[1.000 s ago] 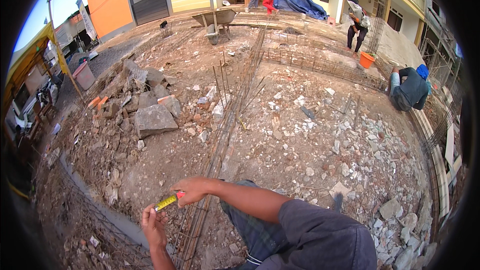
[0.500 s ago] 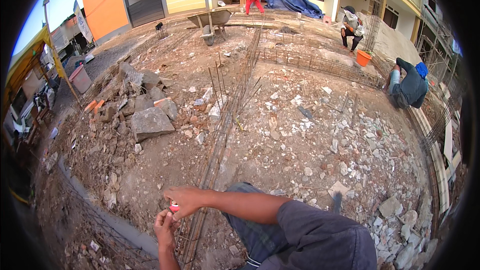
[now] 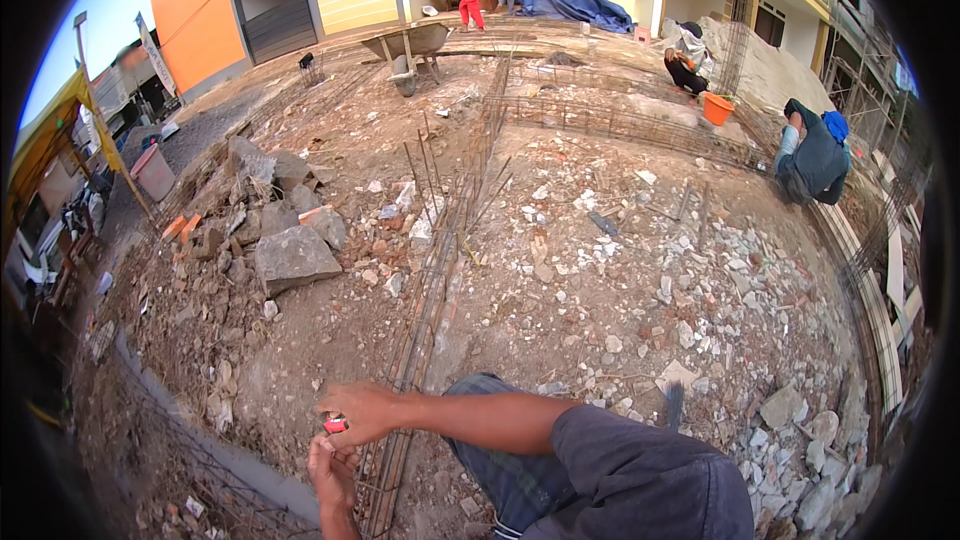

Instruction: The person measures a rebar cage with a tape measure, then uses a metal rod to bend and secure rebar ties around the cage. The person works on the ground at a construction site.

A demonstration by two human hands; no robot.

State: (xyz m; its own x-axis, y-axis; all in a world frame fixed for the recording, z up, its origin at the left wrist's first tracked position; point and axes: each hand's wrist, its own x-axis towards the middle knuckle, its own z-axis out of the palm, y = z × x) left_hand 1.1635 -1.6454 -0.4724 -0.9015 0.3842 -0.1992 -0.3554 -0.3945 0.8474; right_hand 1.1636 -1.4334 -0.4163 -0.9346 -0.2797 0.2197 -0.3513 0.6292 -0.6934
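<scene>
My right hand point(image 3: 362, 412) reaches across from the right, its fingers curled over a small red-and-white object point(image 3: 336, 425) whose kind I cannot make out. Just below it, my left hand point(image 3: 333, 472) is closed, thumb and fingers pinched together close under that object. What the left fingers pinch, if anything, is too small to tell. Both hands are held beside a long bundle of steel reinforcing bars point(image 3: 405, 380) running away over the ground. My bent knee point(image 3: 495, 440) in dark trousers is under the right forearm.
Broken concrete lumps point(image 3: 297, 257) are piled left of the bars; rubble point(image 3: 690, 290) covers the right. Upright rod ends point(image 3: 425, 165) stick up ahead. A grey strip point(image 3: 225, 455) runs along the lower left. Farther off are a wheelbarrow point(image 3: 405, 45), an orange bucket point(image 3: 717, 108) and a crouching person point(image 3: 812, 155).
The view has shifted slightly, and my hands sit a little farther left and lower. They stay together at the red-and-white object. Another person in orange shows at the back.
</scene>
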